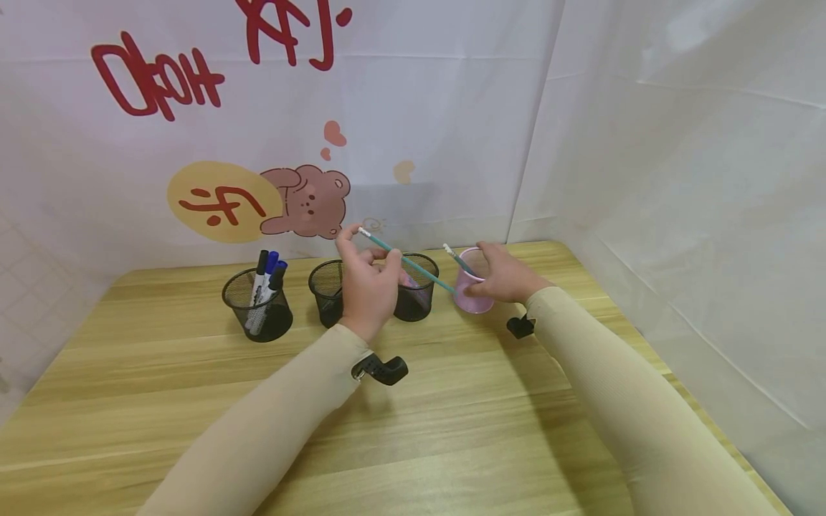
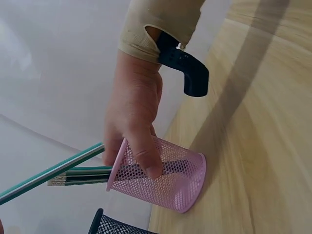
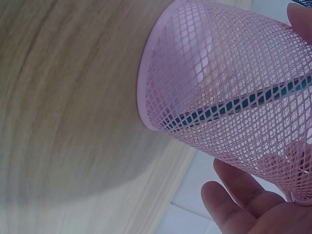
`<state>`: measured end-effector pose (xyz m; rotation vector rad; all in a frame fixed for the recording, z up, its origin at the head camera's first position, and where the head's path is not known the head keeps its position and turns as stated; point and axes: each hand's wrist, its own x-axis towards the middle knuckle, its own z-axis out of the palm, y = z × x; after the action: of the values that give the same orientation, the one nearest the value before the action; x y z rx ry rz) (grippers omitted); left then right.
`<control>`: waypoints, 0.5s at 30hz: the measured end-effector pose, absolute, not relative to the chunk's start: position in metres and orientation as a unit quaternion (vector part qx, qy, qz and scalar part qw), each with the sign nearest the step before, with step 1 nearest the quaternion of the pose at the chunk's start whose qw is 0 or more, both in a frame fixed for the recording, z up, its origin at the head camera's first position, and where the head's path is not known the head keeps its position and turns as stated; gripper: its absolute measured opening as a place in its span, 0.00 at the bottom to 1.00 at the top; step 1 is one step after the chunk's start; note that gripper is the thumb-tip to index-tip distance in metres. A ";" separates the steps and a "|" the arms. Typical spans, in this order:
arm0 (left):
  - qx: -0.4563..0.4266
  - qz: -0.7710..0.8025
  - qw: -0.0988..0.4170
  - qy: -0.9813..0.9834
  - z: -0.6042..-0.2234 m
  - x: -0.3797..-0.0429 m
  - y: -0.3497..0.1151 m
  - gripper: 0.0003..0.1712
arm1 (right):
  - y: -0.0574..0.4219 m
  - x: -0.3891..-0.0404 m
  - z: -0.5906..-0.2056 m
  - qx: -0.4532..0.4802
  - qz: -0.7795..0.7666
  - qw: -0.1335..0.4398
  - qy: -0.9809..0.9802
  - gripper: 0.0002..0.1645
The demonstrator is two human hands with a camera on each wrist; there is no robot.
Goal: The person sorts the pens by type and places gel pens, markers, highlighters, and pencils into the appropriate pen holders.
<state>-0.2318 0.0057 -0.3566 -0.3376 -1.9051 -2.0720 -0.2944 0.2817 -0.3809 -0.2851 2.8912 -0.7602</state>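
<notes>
My left hand (image 1: 371,297) pinches a teal pencil (image 1: 419,269) near its white eraser end. The pencil slants down to the right, its lower end overlapping the pink mesh pen cup (image 1: 474,301) in the head view. With thumb and fingers on either side, my right hand (image 1: 513,278) grips that cup near its rim. In the left wrist view, the held pencil (image 2: 53,170) crosses in front of dark green pencils (image 2: 87,176) leaning inside the cup. Through the mesh in the right wrist view, a teal pencil (image 3: 234,105) reaches the cup's bottom.
Left of the pink cup stand three black mesh cups in a row. The leftmost one (image 1: 271,326) holds several markers (image 1: 260,287); the middle one (image 1: 323,279) is partly behind my left hand, and the nearest one (image 1: 418,304) has pinkish contents. A white curtain (image 1: 677,179) borders the wooden table (image 1: 419,430).
</notes>
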 end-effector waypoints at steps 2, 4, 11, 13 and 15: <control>-0.117 -0.731 0.165 -0.652 -0.357 -0.234 0.008 0.37 | 0.281 -0.295 -0.381 -0.096 -0.252 0.070 0.960 0.65; -0.115 -0.736 0.176 -0.644 -0.357 -0.236 0.011 0.37 | 0.281 -0.295 -0.381 -0.097 -0.253 0.069 0.960 0.65; -0.098 -0.742 0.206 -0.631 -0.357 -0.241 0.020 0.37 | 0.281 -0.294 -0.380 -0.099 -0.252 0.066 0.960 0.64; -0.095 -0.744 0.211 -0.627 -0.357 -0.241 0.023 0.37 | 0.281 -0.294 -0.380 -0.099 -0.250 0.065 0.961 0.65; -0.094 -0.744 0.218 -0.624 -0.357 -0.242 0.026 0.36 | 0.281 -0.293 -0.379 -0.098 -0.250 0.065 0.961 0.65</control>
<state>-0.2418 0.0260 -0.3574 -0.2592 -1.7288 -2.0614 -0.2932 0.2813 -0.3790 -0.2957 2.9011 -0.7541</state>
